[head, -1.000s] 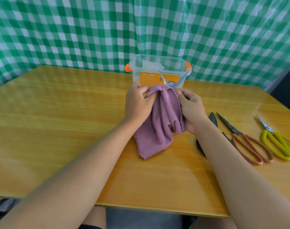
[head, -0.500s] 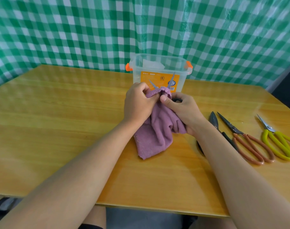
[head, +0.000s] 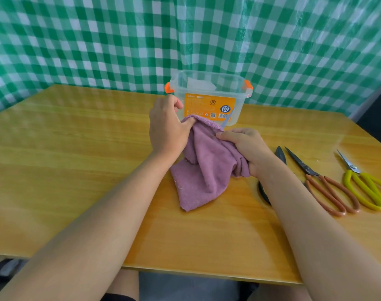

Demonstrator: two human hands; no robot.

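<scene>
The cloth (head: pixel 207 170) lies bunched near the middle of the bench (head: pixel 76 148), its loose corner trailing toward 6 o'clock. From its top, at about 1 o'clock, pokes a thin pale blade (head: pixel 227 119). It is probably part of a pair of scissors being wiped, but the rest is buried in the folds, so I cannot tell how it lies.

The left hand (head: pixel 167 129) pinches the cloth's upper edge between thumb and curled fingers. The right hand (head: pixel 248 148) has its fingers curled round the bunched fabric on the 3 o'clock side.

The main risk is the bare tip. A wipe drawn up toward it could carry a thumb past the fabric and onto the edge, or press through a single thin layer.

The tip also points at the box (head: pixel 209 105) just behind at 12 o'clock, so a forward push could jab or shove it.

The right forearm lies over the black scissors (head: pixel 280 153) at 4 o'clock. The brown-handled scissors (head: pixel 324 185) and yellow-handled scissors (head: pixel 363 185) sit beyond them. A careless sweep of that arm could drag them across the bench.
</scene>
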